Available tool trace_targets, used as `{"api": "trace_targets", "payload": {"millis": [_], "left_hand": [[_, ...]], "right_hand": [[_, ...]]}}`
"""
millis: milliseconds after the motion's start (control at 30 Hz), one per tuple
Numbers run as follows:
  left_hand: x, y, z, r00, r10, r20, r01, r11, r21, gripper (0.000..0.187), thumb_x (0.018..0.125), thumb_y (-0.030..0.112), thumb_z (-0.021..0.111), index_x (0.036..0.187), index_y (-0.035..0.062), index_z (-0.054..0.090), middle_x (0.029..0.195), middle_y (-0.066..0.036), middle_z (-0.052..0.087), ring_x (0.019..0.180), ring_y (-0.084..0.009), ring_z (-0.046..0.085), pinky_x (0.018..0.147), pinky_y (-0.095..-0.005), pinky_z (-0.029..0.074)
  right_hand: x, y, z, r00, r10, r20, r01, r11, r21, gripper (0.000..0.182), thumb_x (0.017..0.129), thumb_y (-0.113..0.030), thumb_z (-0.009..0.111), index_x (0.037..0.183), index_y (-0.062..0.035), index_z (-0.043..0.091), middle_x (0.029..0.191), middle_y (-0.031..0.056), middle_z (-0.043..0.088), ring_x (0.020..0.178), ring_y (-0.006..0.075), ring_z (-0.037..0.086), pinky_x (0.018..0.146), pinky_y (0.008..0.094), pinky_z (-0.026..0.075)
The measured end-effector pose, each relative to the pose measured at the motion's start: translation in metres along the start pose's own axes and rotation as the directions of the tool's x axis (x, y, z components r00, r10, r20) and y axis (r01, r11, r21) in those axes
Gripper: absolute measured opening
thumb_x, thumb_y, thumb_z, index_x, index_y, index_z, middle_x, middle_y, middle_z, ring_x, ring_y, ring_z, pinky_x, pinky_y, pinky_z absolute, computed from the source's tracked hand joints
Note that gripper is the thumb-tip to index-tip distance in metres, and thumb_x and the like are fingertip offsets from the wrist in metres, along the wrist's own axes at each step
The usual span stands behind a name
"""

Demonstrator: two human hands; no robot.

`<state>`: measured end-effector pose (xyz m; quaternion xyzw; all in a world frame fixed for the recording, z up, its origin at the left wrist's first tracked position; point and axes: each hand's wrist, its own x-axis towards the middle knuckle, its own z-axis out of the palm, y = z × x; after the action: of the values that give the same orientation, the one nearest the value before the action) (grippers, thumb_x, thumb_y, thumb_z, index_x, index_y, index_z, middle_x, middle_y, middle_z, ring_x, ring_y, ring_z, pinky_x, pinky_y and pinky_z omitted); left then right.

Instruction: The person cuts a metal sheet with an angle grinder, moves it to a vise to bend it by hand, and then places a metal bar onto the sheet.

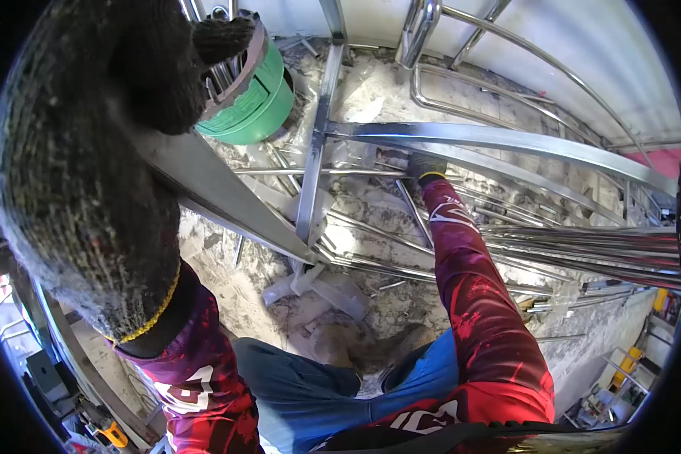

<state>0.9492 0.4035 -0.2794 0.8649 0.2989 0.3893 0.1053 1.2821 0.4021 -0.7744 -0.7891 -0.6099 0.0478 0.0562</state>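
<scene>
My left hand (106,151), in a dark knitted glove with a yellow cuff edge, looms close to the camera. Its fingers curl around one bar of a shiny square-tube metal frame (318,144). That bar slants down from the hand to a joint at the frame's lower end. My right hand (429,163), gloved the same way, reaches down among the frame's bars by a thin metal rod (340,172). A frame bar partly covers it, and its fingers are hidden, so its grip does not show.
A green bucket (253,113) holding metal pieces stands at upper left. Bundled shiny tubes (583,246) lie at right, with loose rods and offcuts across the dusty floor (272,325). Bent tubing (522,38) leans by the pale wall. Tools (628,363) sit at lower right.
</scene>
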Motion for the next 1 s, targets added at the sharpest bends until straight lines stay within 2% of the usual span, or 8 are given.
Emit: {"api": "trace_targets", "payload": {"millis": [333, 367, 533, 600, 633, 733, 800, 1000], "left_hand": [[-0.011, -0.007, 0.011, 0.954, -0.111, -0.277, 0.143, 0.984, 0.101, 0.03, 0.102, 0.027, 0.056, 0.121, 0.0061, 0.067, 0.068, 0.0, 0.056, 0.052, -0.0085, 0.05, 0.05, -0.0252, 0.044], [0.003, 0.021, 0.017, 0.844, -0.46, -0.275, 0.326, 0.848, -0.417, 0.028, 0.097, 0.026, 0.065, 0.112, 0.0016, 0.068, 0.066, 0.0, 0.058, 0.052, -0.0088, 0.054, 0.051, -0.0264, 0.05], [0.011, 0.034, 0.023, 0.742, -0.625, -0.244, 0.437, 0.726, -0.53, 0.026, 0.088, 0.025, 0.074, 0.095, 0.0005, 0.069, 0.066, -0.003, 0.061, 0.054, -0.0102, 0.061, 0.057, -0.0301, 0.058], [0.003, 0.025, 0.024, 0.847, -0.504, -0.167, 0.449, 0.847, -0.284, 0.032, 0.083, 0.012, 0.068, 0.115, 0.0094, 0.065, 0.091, -0.018, 0.067, 0.079, -0.0389, 0.067, 0.065, -0.0479, 0.056], [0.007, 0.011, 0.029, 0.969, -0.048, -0.241, 0.173, 0.83, 0.53, 0.026, 0.088, 0.023, 0.066, 0.107, 0.0047, 0.067, 0.084, -0.019, 0.064, 0.078, -0.037, 0.066, 0.064, -0.051, 0.053], [-0.005, 0.03, 0.036, 0.901, -0.422, -0.1, 0.425, 0.81, 0.404, 0.029, 0.095, 0.026, 0.057, 0.094, -0.0006, 0.068, 0.089, -0.023, 0.065, 0.079, -0.0375, 0.064, 0.073, -0.0474, 0.05], [-0.008, 0.031, 0.02, 0.779, -0.54, 0.318, 0.428, 0.829, 0.36, 0.06, 0.089, 0.038, 0.066, 0.129, -0.0043, 0.052, 0.105, -0.025, 0.064, 0.093, -0.0414, 0.065, 0.084, -0.0504, 0.051], [-0.1, 0.207, -0.107, 0.208, -0.978, -0.006, 0.939, 0.202, -0.279, 0.086, 0.08, 0.048, 0.078, 0.146, 0.0047, 0.045, 0.142, -0.026, 0.05, 0.131, -0.0383, 0.051, 0.106, -0.0457, 0.044]], "right_hand": [[-0.034, 0.015, -0.045, 0.992, -0.12, -0.038, 0.109, 0.971, -0.215, 0.033, 0.089, -0.023, 0.058, 0.119, -0.0183, 0.07, 0.128, 0.0132, 0.066, 0.119, 0.0346, 0.062, 0.096, 0.0502, 0.05], [-0.034, 0.013, -0.053, 0.994, -0.105, 0.026, 0.108, 0.984, -0.143, 0.036, 0.087, -0.023, 0.06, 0.121, -0.017, 0.069, 0.125, 0.0157, 0.067, 0.118, 0.0363, 0.062, 0.098, 0.0503, 0.049], [-0.055, -0.023, -0.134, 0.94, -0.21, 0.271, 0.226, 0.973, -0.032, 0.032, 0.084, -0.024, 0.064, 0.114, -0.014, 0.071, 0.109, 0.0174, 0.072, 0.106, 0.0382, 0.066, 0.092, 0.0486, 0.051], [-0.087, -0.05, -0.182, 0.894, -0.235, 0.383, 0.287, 0.954, -0.086, 0.027, 0.083, -0.021, 0.065, 0.108, -0.0153, 0.073, 0.1, 0.0139, 0.073, 0.1, 0.0348, 0.069, 0.089, 0.0465, 0.053], [-0.112, -0.051, -0.194, 0.902, -0.368, 0.225, 0.366, 0.929, 0.05, 0.023, 0.076, -0.019, 0.07, 0.099, -0.012, 0.07, 0.096, 0.015, 0.072, 0.094, 0.0359, 0.067, 0.084, 0.0502, 0.05], [-0.176, -0.072, -0.236, 0.784, -0.586, 0.203, 0.545, 0.808, 0.225, 0.021, 0.067, -0.013, 0.073, 0.081, -0.0109, 0.057, 0.082, 0.0142, 0.062, 0.084, 0.0376, 0.059, 0.076, 0.0528, 0.042], [-0.22, -0.103, -0.295, 0.762, -0.631, 0.148, 0.527, 0.736, 0.425, 0.016, 0.07, -0.008, 0.066, 0.077, -0.0098, 0.052, 0.076, 0.0162, 0.057, 0.079, 0.0406, 0.056, 0.066, 0.0529, 0.04], [-0.293, -0.154, -0.49, 0.71, -0.696, 0.106, 0.459, 0.572, 0.68, 0.017, 0.077, -0.01, 0.067, 0.093, -0.0069, 0.062, 0.08, 0.016, 0.06, 0.075, 0.0391, 0.059, 0.069, 0.0495, 0.046]]}}
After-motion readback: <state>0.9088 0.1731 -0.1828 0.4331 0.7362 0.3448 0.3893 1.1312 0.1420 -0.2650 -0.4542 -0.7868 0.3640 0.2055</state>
